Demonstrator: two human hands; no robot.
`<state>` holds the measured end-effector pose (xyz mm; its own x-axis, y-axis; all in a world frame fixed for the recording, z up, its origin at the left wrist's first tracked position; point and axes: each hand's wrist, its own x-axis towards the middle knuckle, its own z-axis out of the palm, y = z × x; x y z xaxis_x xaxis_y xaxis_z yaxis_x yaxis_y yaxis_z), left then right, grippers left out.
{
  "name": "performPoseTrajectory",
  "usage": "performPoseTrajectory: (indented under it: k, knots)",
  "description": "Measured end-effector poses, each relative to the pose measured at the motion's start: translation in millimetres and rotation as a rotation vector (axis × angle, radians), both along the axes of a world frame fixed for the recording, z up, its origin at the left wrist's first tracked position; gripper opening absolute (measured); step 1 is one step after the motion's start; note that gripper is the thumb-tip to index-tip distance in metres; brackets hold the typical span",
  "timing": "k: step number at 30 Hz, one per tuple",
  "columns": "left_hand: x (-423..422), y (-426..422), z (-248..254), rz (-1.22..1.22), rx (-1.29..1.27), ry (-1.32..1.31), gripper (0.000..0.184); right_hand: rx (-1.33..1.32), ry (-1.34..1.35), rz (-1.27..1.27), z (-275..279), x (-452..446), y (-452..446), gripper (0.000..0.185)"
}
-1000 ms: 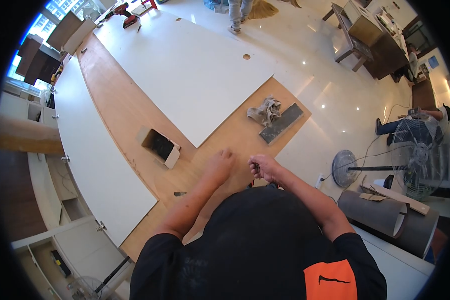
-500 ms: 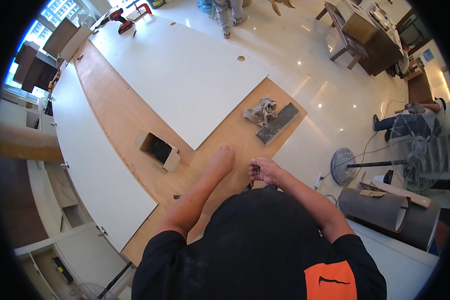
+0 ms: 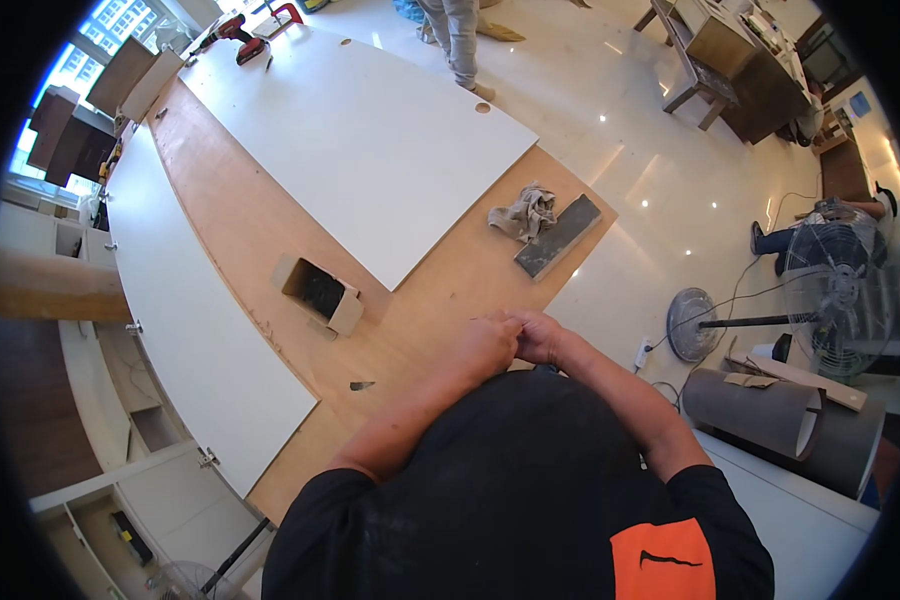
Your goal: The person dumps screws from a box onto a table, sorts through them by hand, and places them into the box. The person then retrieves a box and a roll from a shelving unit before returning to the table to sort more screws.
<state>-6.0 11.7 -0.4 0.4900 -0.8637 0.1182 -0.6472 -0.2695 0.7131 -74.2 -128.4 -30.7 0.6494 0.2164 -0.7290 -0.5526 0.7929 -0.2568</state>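
Close in front of my black shirt, my left hand (image 3: 488,342) and my right hand (image 3: 538,337) meet at the fingers. Both are closed. Whatever lies between the fingertips is hidden or too small to name. Below them is a brown wooden board (image 3: 425,330). An open cardboard box (image 3: 346,312) with dark contents lies on it, left of my hands. A small dark piece (image 3: 362,386) rests nearer to me. Beyond my hands, a crumpled grey rag (image 3: 523,212) touches a flat grey block (image 3: 560,238).
White panels (image 3: 360,150) (image 3: 185,330) cover much of the board. A red cordless drill (image 3: 238,40) lies at the far end. One person's legs (image 3: 457,40) stand beyond the table. A pedestal fan (image 3: 838,290) and a rolled dark sheet (image 3: 750,408) are at right.
My left hand has moved right and toward me, to meet my right hand. They were apart before, both closed. The person beyond the table has stepped closer to the panel.
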Motion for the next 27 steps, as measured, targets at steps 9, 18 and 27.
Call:
performPoseTrajectory:
  k: [9, 18, 27]
  knots:
    - [56, 46, -64, 0.521, 0.129, -0.196, 0.013, -0.059, 0.046, 0.039, -41, -13, -14, 0.022]
    - [81, 42, -82, 0.417, 0.202, -0.197, 0.009, -0.108, 0.093, -0.035, -33, -14, -15, 0.02]
    - [80, 34, -76, 0.569, 0.346, -0.093, 0.012, -0.118, 0.119, -0.072, -33, -17, -17, 0.019]
